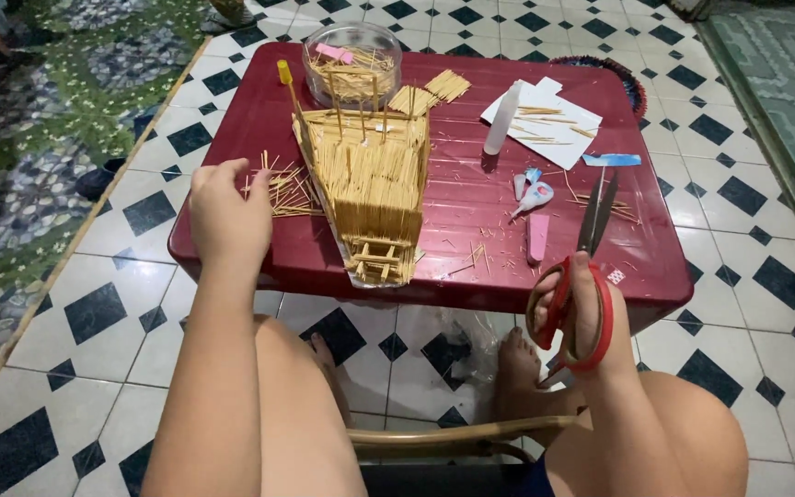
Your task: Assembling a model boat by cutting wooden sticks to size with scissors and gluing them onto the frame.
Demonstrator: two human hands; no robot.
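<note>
My left hand [225, 216] rests on the left edge of the low red table [471, 248], its fingers touching a loose pile of toothpicks [282, 191]. Right beside it stands a model house built of toothpicks [370, 179], with upright sticks at its back. My right hand [574, 308] holds red-handled scissors [591, 248] by the loops, the blades nearly closed and pointing away over the table's front right part.
A clear round tub of toothpicks [353, 57] stands at the table's far edge. A white glue bottle [501, 120] and white paper [545, 115] lie at the back right. A pink cutter [537, 236] and a small blue-white tool [532, 191] lie near the scissors. Tiled floor surrounds the table.
</note>
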